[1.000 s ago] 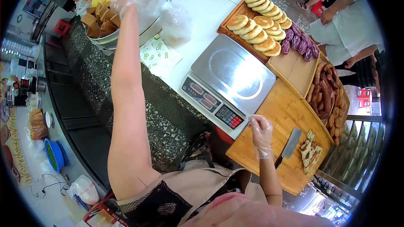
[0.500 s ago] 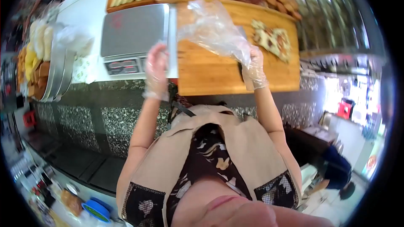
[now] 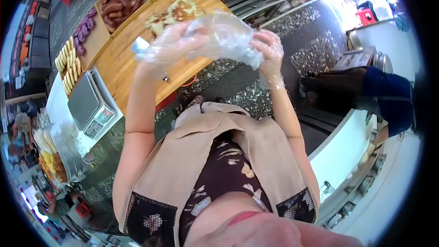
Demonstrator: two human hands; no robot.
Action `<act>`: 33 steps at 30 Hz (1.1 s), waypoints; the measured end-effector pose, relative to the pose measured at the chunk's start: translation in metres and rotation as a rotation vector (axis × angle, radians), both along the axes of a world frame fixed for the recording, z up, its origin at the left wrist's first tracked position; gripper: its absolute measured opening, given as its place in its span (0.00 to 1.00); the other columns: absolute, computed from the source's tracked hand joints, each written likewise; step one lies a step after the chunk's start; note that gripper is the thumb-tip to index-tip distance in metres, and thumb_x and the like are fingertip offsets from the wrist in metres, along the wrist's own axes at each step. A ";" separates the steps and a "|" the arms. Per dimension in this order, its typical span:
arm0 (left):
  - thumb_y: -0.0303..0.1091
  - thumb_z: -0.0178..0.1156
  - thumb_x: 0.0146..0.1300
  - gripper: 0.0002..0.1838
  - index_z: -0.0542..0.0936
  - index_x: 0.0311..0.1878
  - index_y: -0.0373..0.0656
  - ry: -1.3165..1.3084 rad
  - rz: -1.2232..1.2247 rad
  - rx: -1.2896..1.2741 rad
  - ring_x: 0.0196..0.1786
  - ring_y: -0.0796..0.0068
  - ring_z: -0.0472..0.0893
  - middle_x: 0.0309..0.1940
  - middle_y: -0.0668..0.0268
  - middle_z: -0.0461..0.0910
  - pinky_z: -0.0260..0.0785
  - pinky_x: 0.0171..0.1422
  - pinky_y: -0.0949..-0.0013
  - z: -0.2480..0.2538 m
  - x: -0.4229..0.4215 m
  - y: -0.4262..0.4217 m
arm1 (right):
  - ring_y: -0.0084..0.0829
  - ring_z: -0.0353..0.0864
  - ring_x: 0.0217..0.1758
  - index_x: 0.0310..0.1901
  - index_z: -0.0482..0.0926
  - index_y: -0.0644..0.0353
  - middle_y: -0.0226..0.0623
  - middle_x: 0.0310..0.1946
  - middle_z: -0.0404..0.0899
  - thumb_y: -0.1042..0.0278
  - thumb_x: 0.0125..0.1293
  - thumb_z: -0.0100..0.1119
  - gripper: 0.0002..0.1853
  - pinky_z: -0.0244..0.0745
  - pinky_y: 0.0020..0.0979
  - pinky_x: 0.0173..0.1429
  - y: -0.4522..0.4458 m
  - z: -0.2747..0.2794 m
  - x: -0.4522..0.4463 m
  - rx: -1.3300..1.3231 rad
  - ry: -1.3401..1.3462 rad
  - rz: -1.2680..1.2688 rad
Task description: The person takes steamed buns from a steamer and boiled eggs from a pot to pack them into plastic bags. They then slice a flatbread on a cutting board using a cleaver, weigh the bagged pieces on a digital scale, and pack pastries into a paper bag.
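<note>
Holding up a clear plastic bag point(image 3: 232, 35) near the wooden cutting board point(image 3: 118, 60), presumably two-handed to keep it stretched. Pinching one end with the right hand point(image 3: 270, 55); seemingly touching the other with the left hand point(image 3: 177, 42) (too blurred, cannot tell its grip).

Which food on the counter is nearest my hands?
The browned flatbread on the wooden board, beyond your left hand; sausages, purple pieces and pale cakes sit farther off.
</note>
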State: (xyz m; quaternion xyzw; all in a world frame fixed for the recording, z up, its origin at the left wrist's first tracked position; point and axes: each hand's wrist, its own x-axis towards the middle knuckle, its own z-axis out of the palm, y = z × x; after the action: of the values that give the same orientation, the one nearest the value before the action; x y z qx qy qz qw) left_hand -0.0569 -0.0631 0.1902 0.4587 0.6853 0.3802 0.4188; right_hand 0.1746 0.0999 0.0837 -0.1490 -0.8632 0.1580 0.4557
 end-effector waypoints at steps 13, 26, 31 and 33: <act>0.37 0.54 0.66 0.12 0.85 0.43 0.44 0.404 0.168 0.386 0.23 0.70 0.75 0.20 0.58 0.75 0.66 0.31 0.66 -0.086 0.031 0.164 | 0.36 0.78 0.54 0.50 0.80 0.60 0.43 0.48 0.81 0.75 0.51 0.60 0.21 0.70 0.34 0.61 0.127 -0.039 -0.108 -0.329 0.026 0.032; 0.36 0.53 0.68 0.10 0.76 0.46 0.41 -0.588 0.680 -0.287 0.35 0.78 0.78 0.36 0.69 0.81 0.69 0.50 0.78 -0.137 0.036 0.191 | 0.24 0.79 0.36 0.42 0.79 0.59 0.30 0.33 0.80 0.74 0.63 0.59 0.07 0.74 0.24 0.38 0.290 -0.189 -0.070 -1.656 -0.139 0.019; 0.33 0.58 0.65 0.15 0.77 0.54 0.40 -0.353 0.488 -0.329 0.42 0.78 0.78 0.42 0.68 0.82 0.71 0.48 0.72 -0.182 0.082 0.207 | 0.27 0.78 0.33 0.33 0.75 0.60 0.33 0.30 0.80 0.79 0.51 0.63 0.08 0.73 0.29 0.38 0.334 -0.166 -0.053 -0.708 -0.582 -0.097; 0.29 0.58 0.64 0.16 0.76 0.55 0.39 -0.727 0.904 0.060 0.49 0.74 0.78 0.49 0.64 0.81 0.70 0.54 0.70 -0.176 0.109 0.232 | 0.34 0.82 0.35 0.37 0.77 0.63 0.36 0.33 0.81 0.76 0.52 0.64 0.10 0.75 0.33 0.40 0.355 -0.173 -0.046 -1.145 -0.636 0.008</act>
State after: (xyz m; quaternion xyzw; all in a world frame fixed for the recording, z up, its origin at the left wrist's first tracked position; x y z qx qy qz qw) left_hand 0.0523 0.1686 0.0147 -0.0279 0.6144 0.6735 0.4101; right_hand 0.1284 0.4553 -0.0894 -0.4044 -0.7358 0.5425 0.0262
